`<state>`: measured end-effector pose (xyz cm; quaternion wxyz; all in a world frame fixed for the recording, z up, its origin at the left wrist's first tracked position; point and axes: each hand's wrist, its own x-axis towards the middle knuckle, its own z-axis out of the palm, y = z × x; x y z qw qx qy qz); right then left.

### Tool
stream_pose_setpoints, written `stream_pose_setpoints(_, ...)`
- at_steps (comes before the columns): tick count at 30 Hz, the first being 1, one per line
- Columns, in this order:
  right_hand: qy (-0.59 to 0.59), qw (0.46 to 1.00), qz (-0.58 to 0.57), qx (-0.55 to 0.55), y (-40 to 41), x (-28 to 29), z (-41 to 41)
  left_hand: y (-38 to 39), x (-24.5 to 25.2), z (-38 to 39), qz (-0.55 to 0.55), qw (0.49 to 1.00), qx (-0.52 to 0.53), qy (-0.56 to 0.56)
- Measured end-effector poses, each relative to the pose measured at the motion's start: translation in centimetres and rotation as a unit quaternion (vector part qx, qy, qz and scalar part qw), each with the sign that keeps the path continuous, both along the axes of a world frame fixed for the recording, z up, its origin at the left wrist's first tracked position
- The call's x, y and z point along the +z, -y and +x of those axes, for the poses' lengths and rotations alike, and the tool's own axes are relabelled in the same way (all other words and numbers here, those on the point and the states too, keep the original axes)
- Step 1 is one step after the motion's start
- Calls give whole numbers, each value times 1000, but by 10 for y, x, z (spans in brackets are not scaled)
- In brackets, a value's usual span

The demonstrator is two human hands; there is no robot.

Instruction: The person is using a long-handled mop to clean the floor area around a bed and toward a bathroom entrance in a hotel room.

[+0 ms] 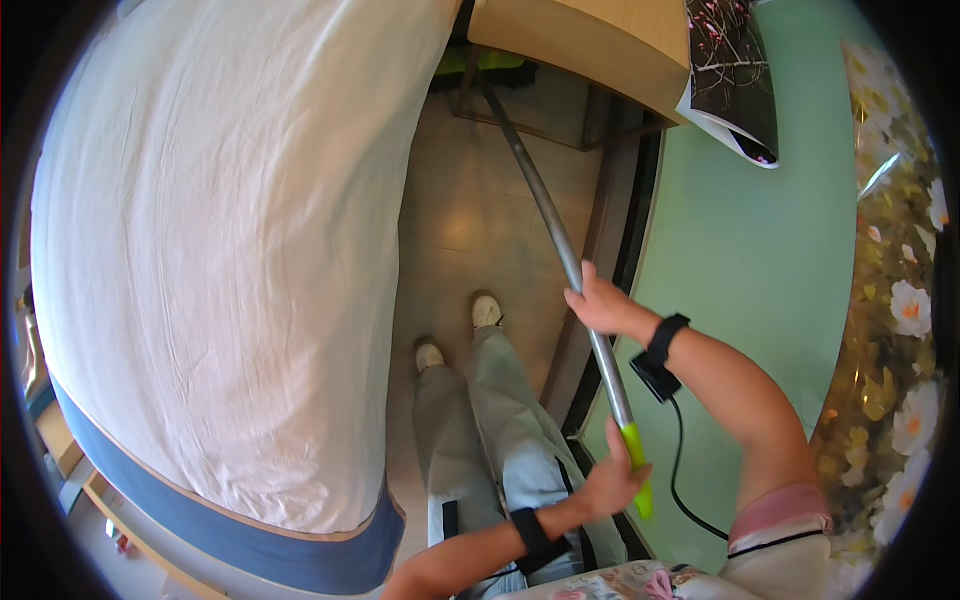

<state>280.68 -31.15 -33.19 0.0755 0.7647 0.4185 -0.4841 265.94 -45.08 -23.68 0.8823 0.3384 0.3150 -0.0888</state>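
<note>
A long broom with a metal pole [547, 202] slants from lower right up to the far end of the floor. Its green broom head [499, 60] with dark bristles lies low, partly hidden behind the frame leg of a wooden cabinet or desk. My right hand [604, 300] wraps the pole around its middle, thumb up along it. Lower down, my left hand [615, 476] is closed around the green handle grip [637, 457] at the pole's near end. Both wrists wear black straps, and a cable hangs from the device on the right one.
A bed with a pale sheet [225, 262] and blue border [300, 559] fills the left. The pale wooden furniture [585, 34] overhangs the far end. To the right is a green wall [735, 247] with a curling picture sheet [731, 75]. My shoes stand on the tiled floor [450, 217].
</note>
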Motion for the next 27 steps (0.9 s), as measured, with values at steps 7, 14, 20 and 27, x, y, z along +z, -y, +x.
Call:
stream_pose_setpoints(7,33,995,70,-65,-85,-38,20,-114,-36,-4,43,998,35,-3)
stream_pose_setpoints(14,-101,966,-74,-226,-46,-20,-32,-88,-26,-90,188,977,-21,-103)
stream_pose_setpoints(20,-250,917,-120,-286,-6,-7,-100,-50,16,-185,112,976,-17,-185)
stream_pose_setpoints(27,-299,878,-33,-372,31,6,-145,-66,89,-191,82,950,-67,-294)
